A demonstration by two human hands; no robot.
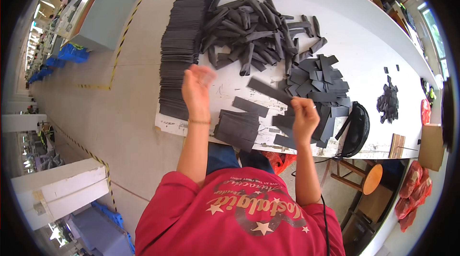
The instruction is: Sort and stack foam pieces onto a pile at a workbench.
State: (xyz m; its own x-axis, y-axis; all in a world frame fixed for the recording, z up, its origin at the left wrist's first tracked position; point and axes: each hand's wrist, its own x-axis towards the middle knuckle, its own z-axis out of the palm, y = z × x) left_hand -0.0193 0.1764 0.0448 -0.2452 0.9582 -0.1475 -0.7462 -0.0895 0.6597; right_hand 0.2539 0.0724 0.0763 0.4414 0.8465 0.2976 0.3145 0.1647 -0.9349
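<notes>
My right hand (305, 117) pinches one end of a flat dark grey strip (269, 91), which stretches out to the left above the white table. My left hand (196, 91) is raised near the long row of stacked dark pieces (181, 45). Its fingers look apart and somewhat blurred, and nothing shows in them. Between my forearms, a small pile of dark rectangular pieces (237, 128) lies at the table's near edge, with a single strip (250, 106) just beyond it. A loose heap of flat dark pieces (318, 81) spreads beyond and beside my right hand.
A heap of rolled or folded dark pieces (254, 28) covers the far middle of the white table (369, 55). On the right lie a black bag (355, 129) and a small dark bundle (388, 102). Below the table's right part stands a wooden stool (372, 178).
</notes>
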